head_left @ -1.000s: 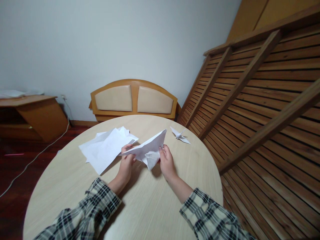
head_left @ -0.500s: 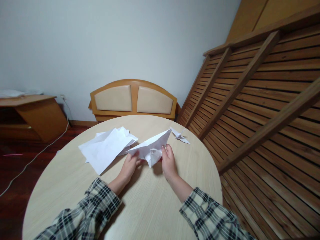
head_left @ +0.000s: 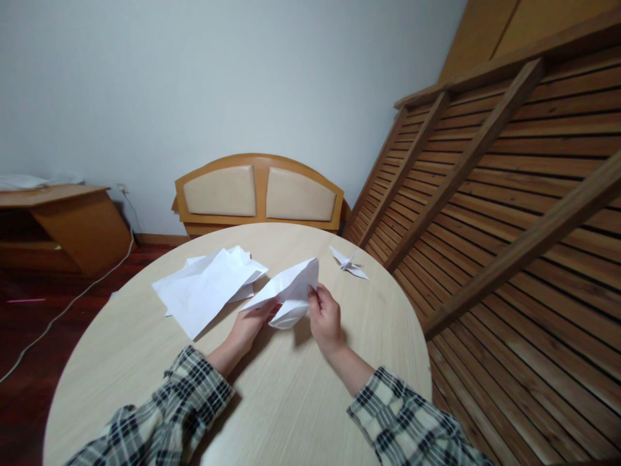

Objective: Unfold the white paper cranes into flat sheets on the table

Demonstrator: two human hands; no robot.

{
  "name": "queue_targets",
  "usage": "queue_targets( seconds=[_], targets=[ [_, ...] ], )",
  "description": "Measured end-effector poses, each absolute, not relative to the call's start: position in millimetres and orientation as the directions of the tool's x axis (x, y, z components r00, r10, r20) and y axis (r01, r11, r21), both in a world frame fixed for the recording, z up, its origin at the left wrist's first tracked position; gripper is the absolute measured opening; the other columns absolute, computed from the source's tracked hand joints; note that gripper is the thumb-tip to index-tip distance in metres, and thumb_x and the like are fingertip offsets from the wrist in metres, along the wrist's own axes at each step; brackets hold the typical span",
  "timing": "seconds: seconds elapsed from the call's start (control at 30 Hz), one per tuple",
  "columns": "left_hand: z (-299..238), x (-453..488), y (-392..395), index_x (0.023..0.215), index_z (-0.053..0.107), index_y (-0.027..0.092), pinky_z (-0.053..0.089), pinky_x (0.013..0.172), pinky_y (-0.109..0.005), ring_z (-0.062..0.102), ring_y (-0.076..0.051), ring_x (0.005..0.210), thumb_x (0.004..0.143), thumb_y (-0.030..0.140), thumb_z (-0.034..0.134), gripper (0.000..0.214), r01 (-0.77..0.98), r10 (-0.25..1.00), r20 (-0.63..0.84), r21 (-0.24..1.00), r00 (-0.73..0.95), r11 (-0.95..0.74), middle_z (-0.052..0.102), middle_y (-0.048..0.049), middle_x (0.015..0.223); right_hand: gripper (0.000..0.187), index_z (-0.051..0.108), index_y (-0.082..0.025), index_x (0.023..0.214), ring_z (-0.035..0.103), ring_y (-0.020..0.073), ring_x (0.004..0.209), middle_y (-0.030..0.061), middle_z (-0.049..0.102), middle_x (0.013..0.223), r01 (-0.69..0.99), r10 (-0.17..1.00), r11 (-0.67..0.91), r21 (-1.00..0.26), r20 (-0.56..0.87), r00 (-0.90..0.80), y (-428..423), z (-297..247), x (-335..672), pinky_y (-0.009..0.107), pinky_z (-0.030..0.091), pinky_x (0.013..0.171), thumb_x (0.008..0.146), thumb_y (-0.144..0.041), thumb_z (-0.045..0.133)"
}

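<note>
Both my hands hold a partly folded white paper piece (head_left: pixel 287 292) just above the round wooden table (head_left: pixel 145 362). My left hand (head_left: pixel 248 328) grips its lower left edge from beneath, fingers closed on the paper. My right hand (head_left: pixel 324 318) pinches its right side with thumb and fingers. A loose stack of white sheets (head_left: pixel 206 288) lies on the table just left of my hands. A small finished paper crane (head_left: pixel 348 262) sits on the table beyond my right hand, near the far edge.
A wooden chair back with beige pads (head_left: pixel 259 193) stands behind the table. A slatted wooden frame (head_left: pixel 509 194) leans close along the right. At far left is a low wooden desk (head_left: pixel 63 223), with a white cable (head_left: pixel 72 301) across the dark floor.
The folded paper has changed shape: its long right point has been drawn in and the piece is more bunched. My hands have moved slightly closer together.
</note>
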State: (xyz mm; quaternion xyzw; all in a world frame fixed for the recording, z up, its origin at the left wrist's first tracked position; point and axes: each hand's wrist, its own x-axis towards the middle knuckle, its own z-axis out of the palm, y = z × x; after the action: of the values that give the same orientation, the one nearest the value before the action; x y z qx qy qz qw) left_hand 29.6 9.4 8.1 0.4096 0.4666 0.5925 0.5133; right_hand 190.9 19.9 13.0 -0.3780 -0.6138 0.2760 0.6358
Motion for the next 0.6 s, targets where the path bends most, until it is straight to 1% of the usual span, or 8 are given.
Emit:
queue_targets(
  seconds=[0.07, 0.13, 0.2, 0.3, 0.37, 0.43, 0.5, 0.6],
  targets=[
    [6.4, 31.6, 9.1, 0.088, 0.072, 0.014, 0.052, 0.073, -0.037, 0.066, -0.024, 0.076, 0.064, 0.039, 0.078, 0.035, -0.241, 0.990, 0.026, 0.969, -0.139, -0.059, 0.075, -0.0112, 0.086, 0.023, 0.066, -0.022, 0.095, 0.062, 0.0216, 0.081, 0.0058, 0.068, 0.087, 0.109, 0.817, 0.563, -0.819, 0.571, 0.077, 19.1, 13.2, 189.8, 0.034, 0.048, 0.076, 0.093, -0.039, 0.049],
    [5.5, 31.0, 9.8, 0.087, 0.070, 0.014, 0.052, 0.073, -0.037, 0.066, -0.024, 0.076, 0.064, 0.039, 0.078, 0.035, -0.230, 0.990, 0.036, 0.971, -0.133, -0.066, 0.074, -0.0104, 0.087, 0.025, 0.064, -0.022, 0.088, 0.059, 0.0204, 0.076, 0.0049, 0.066, 0.081, 0.108, 0.818, 0.560, -0.821, 0.569, 0.084, 19.4, 13.4, 189.1, 0.033, 0.047, 0.073, 0.093, -0.041, 0.049],
    [5.1, 27.8, 11.5, 0.084, 0.066, 0.016, 0.051, 0.073, -0.036, 0.065, -0.023, 0.075, 0.067, 0.043, 0.076, 0.033, -0.193, 0.984, 0.088, 0.974, -0.156, -0.118, 0.072, -0.0081, 0.084, 0.028, 0.060, -0.022, 0.080, 0.056, 0.0184, 0.071, 0.0031, 0.061, 0.074, 0.111, 0.826, 0.538, -0.836, 0.549, 0.128, 21.1, 13.1, 189.1, 0.031, 0.046, 0.069, 0.093, -0.044, 0.048],
    [5.3, 21.6, 14.7, 0.080, 0.060, 0.019, 0.050, 0.078, -0.036, 0.061, -0.020, 0.078, 0.076, 0.046, 0.068, 0.029, -0.049, 0.932, 0.246, 0.962, -0.265, -0.268, 0.064, -0.0042, 0.082, 0.033, 0.053, -0.021, 0.075, 0.050, 0.0156, 0.065, 0.0001, 0.054, 0.067, 0.085, 0.853, 0.477, -0.875, 0.484, 0.196, 25.8, 12.2, 190.1, 0.028, 0.043, 0.062, 0.092, -0.049, 0.047],
    [6.7, 19.0, 15.8, 0.082, 0.056, 0.020, 0.049, 0.083, -0.036, 0.059, -0.019, 0.082, 0.083, 0.044, 0.061, 0.025, 0.022, 0.888, 0.319, 0.944, -0.331, -0.330, 0.060, -0.0025, 0.083, 0.035, 0.051, -0.021, 0.075, 0.049, 0.0147, 0.064, -0.0007, 0.051, 0.067, 0.046, 0.874, 0.440, -0.897, 0.440, 0.209, 28.6, 11.9, 190.5, 0.026, 0.043, 0.059, 0.091, -0.052, 0.047],
    [9.3, 18.5, 15.4, 0.085, 0.053, 0.021, 0.048, 0.088, -0.037, 0.057, -0.018, 0.086, 0.088, 0.040, 0.056, 0.019, 0.034, 0.869, 0.338, 0.936, -0.362, -0.350, 0.057, -0.0024, 0.088, 0.035, 0.051, -0.021, 0.076, 0.050, 0.0145, 0.065, -0.0003, 0.052, 0.069, -0.003, 0.892, 0.412, -0.911, 0.403, 0.206, 30.3, 12.1, 190.3, 0.025, 0.044, 0.057, 0.090, -0.053, 0.048],
    [12.2, 20.0, 13.7, 0.089, 0.052, 0.022, 0.047, 0.090, -0.037, 0.057, -0.019, 0.092, 0.090, 0.038, 0.053, 0.017, 0.010, 0.875, 0.309, 0.944, -0.373, -0.329, 0.058, -0.0044, 0.095, 0.035, 0.051, -0.021, 0.079, 0.050, 0.0148, 0.065, 0.0001, 0.053, 0.071, -0.055, 0.914, 0.377, -0.925, 0.361, 0.187, 31.0, 12.4, 189.8, 0.025, 0.045, 0.056, 0.088, -0.054, 0.049],
    [15.2, 24.9, 9.1, 0.098, 0.052, 0.023, 0.046, 0.094, -0.040, 0.057, -0.022, 0.105, 0.092, 0.041, 0.048, 0.020, -0.057, 0.892, 0.294, 0.941, -0.344, -0.333, 0.060, -0.0086, 0.109, 0.034, 0.051, -0.021, 0.082, 0.050, 0.0149, 0.062, -0.0003, 0.052, 0.071, -0.111, 0.939, 0.319, -0.941, 0.298, 0.173, 31.9, 11.5, 189.5, 0.025, 0.046, 0.052, 0.086, -0.055, 0.050]
  ],
)
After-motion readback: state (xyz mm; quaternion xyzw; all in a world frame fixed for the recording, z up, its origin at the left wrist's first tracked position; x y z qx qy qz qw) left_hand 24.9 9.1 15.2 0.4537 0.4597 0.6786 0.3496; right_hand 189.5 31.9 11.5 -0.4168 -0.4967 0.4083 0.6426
